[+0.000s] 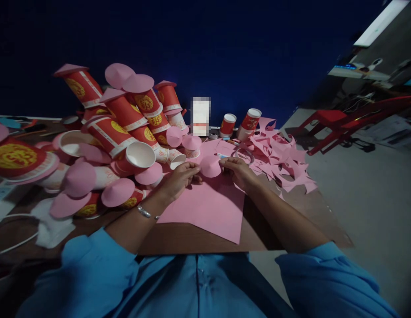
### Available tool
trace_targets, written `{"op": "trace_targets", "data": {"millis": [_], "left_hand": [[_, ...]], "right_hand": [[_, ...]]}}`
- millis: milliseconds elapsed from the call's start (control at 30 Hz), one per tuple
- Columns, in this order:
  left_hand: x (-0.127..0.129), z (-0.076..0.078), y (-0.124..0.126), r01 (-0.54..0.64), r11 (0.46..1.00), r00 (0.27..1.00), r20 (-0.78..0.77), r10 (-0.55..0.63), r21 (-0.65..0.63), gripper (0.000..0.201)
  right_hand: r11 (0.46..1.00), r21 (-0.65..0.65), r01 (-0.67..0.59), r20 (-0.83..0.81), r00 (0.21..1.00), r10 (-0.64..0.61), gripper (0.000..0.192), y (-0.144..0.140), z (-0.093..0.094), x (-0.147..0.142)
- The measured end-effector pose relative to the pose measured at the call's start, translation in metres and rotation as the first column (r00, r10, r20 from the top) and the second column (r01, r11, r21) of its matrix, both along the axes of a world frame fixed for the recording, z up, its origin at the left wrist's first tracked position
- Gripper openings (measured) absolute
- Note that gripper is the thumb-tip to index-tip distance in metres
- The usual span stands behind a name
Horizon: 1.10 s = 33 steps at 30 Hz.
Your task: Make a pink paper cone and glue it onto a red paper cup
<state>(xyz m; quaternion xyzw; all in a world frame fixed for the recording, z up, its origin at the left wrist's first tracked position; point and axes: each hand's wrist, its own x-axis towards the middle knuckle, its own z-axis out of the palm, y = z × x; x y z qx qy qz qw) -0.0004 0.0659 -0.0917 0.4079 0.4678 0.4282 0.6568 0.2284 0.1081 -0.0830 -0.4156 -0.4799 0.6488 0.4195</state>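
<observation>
Both hands, left hand (pixel 180 176) and right hand (pixel 237 170), pinch a smooth pink paper cone (pixel 210 166) over flat pink sheet (pixel 208 207)

matt pink paper cone (pixel 210 166)

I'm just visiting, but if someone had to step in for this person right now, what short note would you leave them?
Left hand and right hand pinch a small pink paper cone between them, over a pink sheet.
Left: a pile of red paper cups, many already capped with pink cones.
Behind: two upright cups uncapped.
Right: pink paper scraps.
Left to do: the cone in hand is on no cup yet.
</observation>
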Motion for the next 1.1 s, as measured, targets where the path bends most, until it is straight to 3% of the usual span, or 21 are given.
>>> {"op": "trace_targets", "data": {"millis": [133, 233, 333, 433, 567, 733, 900, 1100], "left_hand": [[0.005, 0.001, -0.006, 0.085, 0.985, 0.959, -0.280, -0.041, 0.147, 0.024], [0.012, 0.006, -0.015, 0.232, 0.901, 0.880, -0.474, -0.033, 0.367, 0.013], [0.014, 0.007, -0.023, 0.457, 0.817, 0.712, -0.696, -0.098, 0.352, 0.007], [0.012, 0.004, -0.025, 0.578, 0.748, 0.591, -0.800, -0.107, 0.327, 0.009], [0.010, 0.002, -0.023, 0.586, 0.742, 0.587, -0.802, -0.111, 0.326, 0.011], [0.010, 0.003, -0.021, 0.582, 0.754, 0.573, -0.811, -0.115, 0.304, 0.011], [0.010, 0.001, -0.021, 0.587, 0.751, 0.580, -0.804, -0.130, 0.301, 0.011], [0.011, 0.001, -0.022, 0.578, 0.759, 0.581, -0.805, -0.124, 0.300, 0.013]], "right_hand": [[1.000, 0.025, 0.010, 0.031, 0.999, -0.011, 0.044, 0.012, 0.012, 0.006], [0.999, 0.039, 0.000, 0.075, 0.997, -0.003, 0.045, 0.023, 0.015, 0.004], [0.999, 0.036, -0.024, 0.166, 0.986, 0.017, 0.043, 0.032, 0.006, -0.007], [0.998, 0.061, -0.023, 0.295, 0.955, 0.004, 0.036, 0.043, -0.007, -0.020], [0.984, 0.179, 0.022, 0.484, 0.869, -0.108, 0.031, 0.061, -0.015, -0.022], [0.925, 0.380, 0.025, 0.655, 0.698, -0.288, 0.025, 0.071, -0.008, -0.001], [0.865, 0.500, -0.045, 0.726, 0.566, -0.391, 0.019, 0.052, 0.000, 0.017], [0.822, 0.537, -0.190, 0.784, 0.472, -0.404, 0.039, 0.020, -0.004, 0.020]]}}
